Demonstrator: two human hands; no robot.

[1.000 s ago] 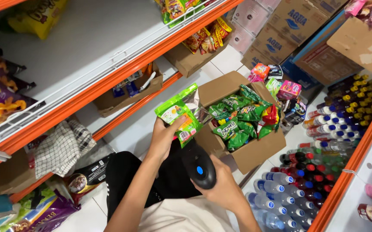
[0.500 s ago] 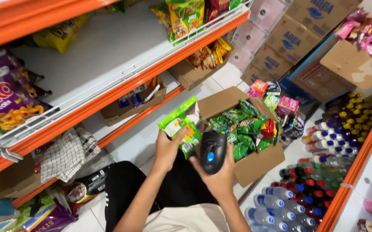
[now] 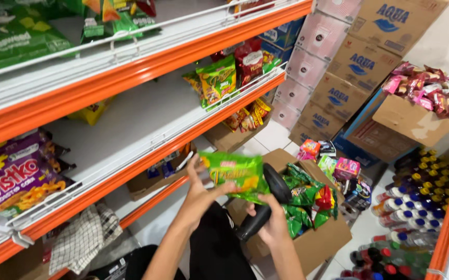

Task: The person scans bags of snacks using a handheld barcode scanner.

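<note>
Snack bag (image 3: 233, 175) raised, turned flat; left hand (image 3: 199, 193) fingers grip it; right hand (image 3: 269, 224) apparently clasps scanner (image 3: 266, 199).

left hand (image 3: 202, 193): raised, fingers spread, thumb pinching inward
right hand (image 3: 270, 224): lower, fingers curled tight in a grip
forearms: both bare, reaching forward side by side

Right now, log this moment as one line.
left hand: holds green snack bag | right hand: grips black scanner | open carton below
</note>
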